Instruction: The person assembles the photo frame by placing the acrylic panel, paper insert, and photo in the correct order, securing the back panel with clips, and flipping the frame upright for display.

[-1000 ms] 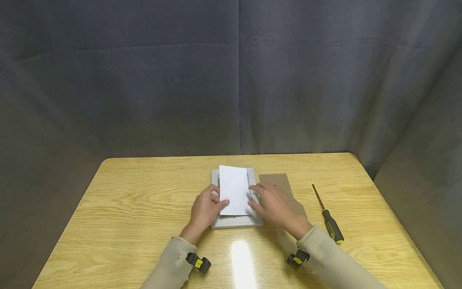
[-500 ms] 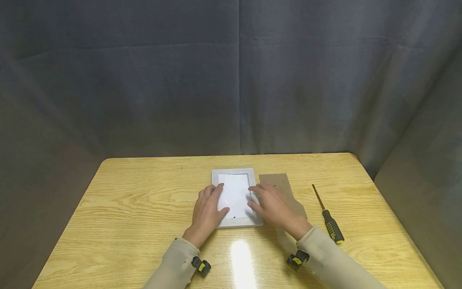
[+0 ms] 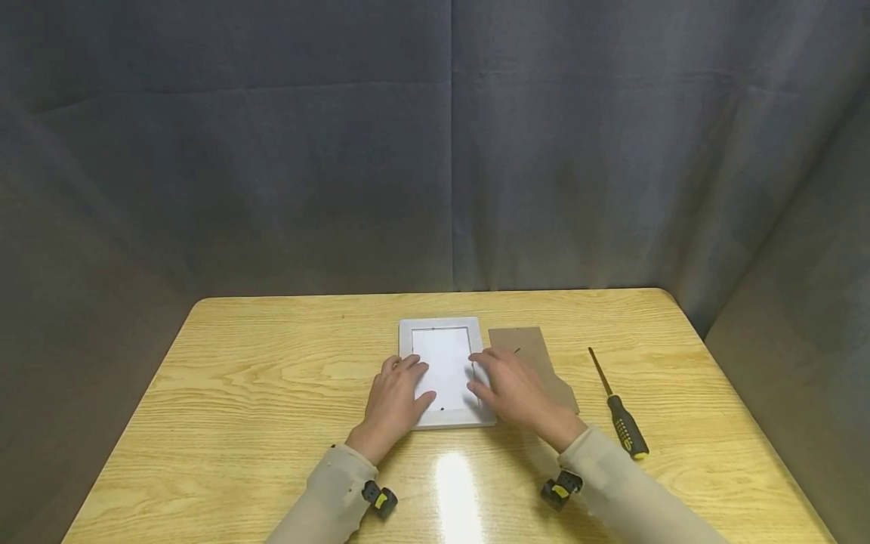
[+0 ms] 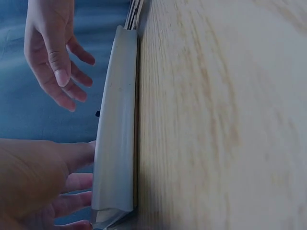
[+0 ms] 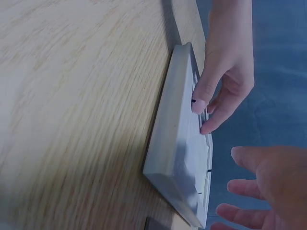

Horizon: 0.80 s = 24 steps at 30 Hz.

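A white picture frame (image 3: 448, 419) lies on the table with its recessed back facing up. Inside the recess sits a sheet of white paper (image 3: 445, 374), flat and within the rim. My left hand (image 3: 393, 402) rests on the frame's left side, thumb and fingertips touching the paper's edge area, gripping nothing. Over the right rim hovers my right hand (image 3: 518, 391), its fingers loosely bent and holding nothing; the right wrist view shows this hand (image 5: 273, 187) apart from the frame (image 5: 168, 129). Small dark tabs stick out along the recess.
Right of the frame lies a brown backing board (image 3: 533, 351), partly covered by my right hand. Farther right is a screwdriver (image 3: 624, 423) with a black and yellow handle. Grey curtains (image 3: 326, 189) hang behind the wooden table (image 3: 272, 378).
The white paper, earlier tilted above the frame with my left hand pinching it, has dropped into the recess. My left hand has let go and drawn its fingers slightly nearer; the right stays almost still.
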Tool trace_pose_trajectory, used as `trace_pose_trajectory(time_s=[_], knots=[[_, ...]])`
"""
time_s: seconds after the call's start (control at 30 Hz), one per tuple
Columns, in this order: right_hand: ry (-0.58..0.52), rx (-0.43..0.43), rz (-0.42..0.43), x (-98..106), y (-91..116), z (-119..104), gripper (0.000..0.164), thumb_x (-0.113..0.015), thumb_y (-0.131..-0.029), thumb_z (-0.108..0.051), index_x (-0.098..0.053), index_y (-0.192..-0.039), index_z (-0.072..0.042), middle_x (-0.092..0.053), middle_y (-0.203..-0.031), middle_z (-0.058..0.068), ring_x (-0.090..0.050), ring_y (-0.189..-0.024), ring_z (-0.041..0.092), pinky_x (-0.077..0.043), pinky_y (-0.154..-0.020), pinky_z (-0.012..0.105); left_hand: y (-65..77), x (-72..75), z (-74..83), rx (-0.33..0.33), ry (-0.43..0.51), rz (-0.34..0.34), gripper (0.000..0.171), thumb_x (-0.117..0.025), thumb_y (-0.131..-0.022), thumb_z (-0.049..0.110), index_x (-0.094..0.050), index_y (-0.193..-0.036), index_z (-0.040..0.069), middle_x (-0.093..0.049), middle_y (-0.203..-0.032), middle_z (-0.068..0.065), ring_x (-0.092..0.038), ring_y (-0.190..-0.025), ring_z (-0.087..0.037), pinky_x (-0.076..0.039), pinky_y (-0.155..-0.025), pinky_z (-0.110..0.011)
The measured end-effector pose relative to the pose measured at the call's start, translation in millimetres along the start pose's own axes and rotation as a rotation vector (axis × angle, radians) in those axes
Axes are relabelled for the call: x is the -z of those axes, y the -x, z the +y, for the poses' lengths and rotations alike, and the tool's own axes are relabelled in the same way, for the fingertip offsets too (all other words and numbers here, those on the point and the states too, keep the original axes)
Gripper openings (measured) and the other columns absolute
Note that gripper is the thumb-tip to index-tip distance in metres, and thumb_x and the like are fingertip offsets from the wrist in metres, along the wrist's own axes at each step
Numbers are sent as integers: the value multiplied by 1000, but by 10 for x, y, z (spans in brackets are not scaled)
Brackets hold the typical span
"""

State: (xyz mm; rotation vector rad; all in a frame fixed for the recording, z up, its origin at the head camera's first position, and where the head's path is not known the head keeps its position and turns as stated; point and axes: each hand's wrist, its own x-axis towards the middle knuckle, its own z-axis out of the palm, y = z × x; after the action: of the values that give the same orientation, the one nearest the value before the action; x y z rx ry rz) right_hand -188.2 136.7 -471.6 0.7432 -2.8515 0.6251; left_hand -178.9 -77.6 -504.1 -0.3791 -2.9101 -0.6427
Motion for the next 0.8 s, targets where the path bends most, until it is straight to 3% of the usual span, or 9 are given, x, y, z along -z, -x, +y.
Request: trace_pose_trajectory(time_s=[0.3, 0.8], knots=[[20, -46, -35, 38, 39, 90, 45, -63, -86, -34, -61, -123, -7, -62, -120, 11, -56, -111, 27, -43, -96, 43, 4, 2, 1, -5, 2, 3, 49, -67, -82, 38, -64, -121, 8, -55, -133, -13, -42, -126, -34, -38, -98, -48], [32, -68, 29, 48, 102, 280, 48, -65, -85, -32, -61, -124, -5, -61, -119, 13, -57, -108, 30, -46, -90, 46, -1, 89, 140, -61, 73, 2, 47, -62, -86, 39, -62, -124, 11, -59, -127, -10, -47, -122, -28, -39, -97, -45]])
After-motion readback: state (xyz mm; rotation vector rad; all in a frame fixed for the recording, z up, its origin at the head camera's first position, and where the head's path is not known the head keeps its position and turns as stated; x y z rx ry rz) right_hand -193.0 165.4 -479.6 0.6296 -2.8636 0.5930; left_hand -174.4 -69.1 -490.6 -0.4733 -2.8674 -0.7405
